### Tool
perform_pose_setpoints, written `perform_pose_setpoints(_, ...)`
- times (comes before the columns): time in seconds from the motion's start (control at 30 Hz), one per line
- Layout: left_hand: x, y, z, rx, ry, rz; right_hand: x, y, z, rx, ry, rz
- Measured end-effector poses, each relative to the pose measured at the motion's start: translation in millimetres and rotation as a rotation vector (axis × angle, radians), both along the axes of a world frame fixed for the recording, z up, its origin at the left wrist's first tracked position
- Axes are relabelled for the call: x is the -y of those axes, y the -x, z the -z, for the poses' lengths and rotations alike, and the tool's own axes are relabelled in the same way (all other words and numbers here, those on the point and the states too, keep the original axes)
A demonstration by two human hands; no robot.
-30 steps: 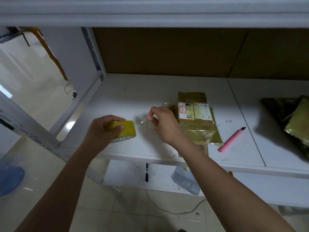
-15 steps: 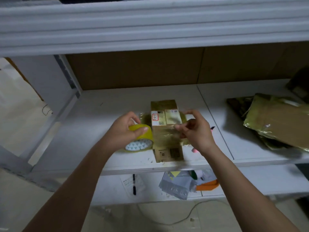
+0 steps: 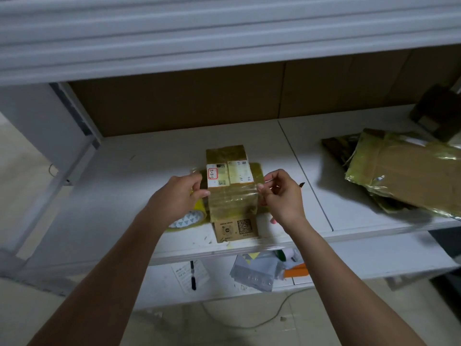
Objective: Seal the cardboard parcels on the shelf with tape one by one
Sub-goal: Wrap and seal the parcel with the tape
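- Taping is the step in hand: a strip of clear tape is stretched across the top of the small cardboard parcel, which lies on the shelf between the two hands.
- Left hand is curled round the yellow tape roll at the parcel's left side, thumb toward the box edge.
- Right hand pinches the free end of the strip between thumb and fingertips, just off the parcel's right edge; its other fingers are loosely bent.
- Whether the strip already sticks to the cardboard or floats just above it, I cannot tell.
- Next move, as I judge it: lower the strip and press it flat, wrap the free end down the right side, then sever it from the roll.
- Pink cutter peeks out just behind the right hand, close enough for the cut.
- Larger taped parcels lie well to the right of the right hand.
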State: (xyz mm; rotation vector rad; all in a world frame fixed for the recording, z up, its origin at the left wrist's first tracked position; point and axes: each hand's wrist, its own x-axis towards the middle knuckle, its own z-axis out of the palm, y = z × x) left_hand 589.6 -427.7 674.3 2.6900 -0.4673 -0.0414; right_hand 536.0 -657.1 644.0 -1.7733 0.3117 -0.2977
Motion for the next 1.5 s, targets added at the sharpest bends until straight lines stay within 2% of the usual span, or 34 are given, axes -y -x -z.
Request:
perform_pose_setpoints(0.17,2.1,-12.5,14.1,-0.054,0.019,-0.004,3.3,-12.0,15.4,-0.023,0.071,0.012)
perform_pose_setpoints(0.4,1.8,-26.4,43.1,-0.187,0.029,-0.038,4.9,-14.6,33.8,-0.086,-0.12,-0.061)
perform_pose_setpoints(0.5,2.6,-30.9,42.4,-0.215,0.035,-0.027,3.0,-11.1,34.1,-0.067,-0.128,-0.076)
perform_pose_setpoints(0.6,2.4,-31.4,42.9,-0.226,0.047,-0.014,-1.1,-9.8,32.2,-0.055,0.017,-0.035)
perform_pose_setpoints(0.7,1.8,-29.6,43.1,-0.222,0.061,-0.02,1.9,-11.6,32.4,-0.145,0.367,0.067)
perform_pose_setpoints(0.77,1.3,-27.7,43.3,-0.215,0.058,-0.03,4.9,-7.5,30.7,-0.193,0.417,0.137)
perform_pose_setpoints(0.93,2.0,-25.3,42.9,-0.214,0.069,-0.045,-0.5,11.7,36.5,0.214,0.395,0.18)
perform_pose_setpoints(1.0,2.6,-23.7,41.4,-0.214,0.066,-0.042,-9.3,19.3,41.0,0.279,0.373,0.099)
perform_pose_setpoints(1.13,3.4,-21.7,38.9,-0.224,0.061,-0.033,-30.5,37.0,60.8,-0.042,0.309,-0.299)
perform_pose_setpoints(1.2,3.4,-21.1,37.3,-0.222,0.06,-0.036,-25.7,33.9,64.2,-0.056,0.302,-0.281)
perform_pose_setpoints(1.3,3.5,-19.9,35.8,-0.223,0.063,-0.027,-19.7,27.8,57.2,0.025,0.304,-0.184)
perform_pose_setpoints(1.37,4.1,-19.3,34.9,-0.229,0.068,-0.03,-23.4,26.5,52.9,0.032,0.318,-0.229)
perform_pose_setpoints(1.43,4.4,-19.0,35.0,-0.239,0.073,-0.039,-24.4,26.6,49.0,-0.043,0.359,-0.331)
perform_pose_setpoints(1.5,4.6,-18.7,34.7,-0.247,0.083,-0.047,-15.8,22.5,47.0,-0.059,0.411,-0.321)
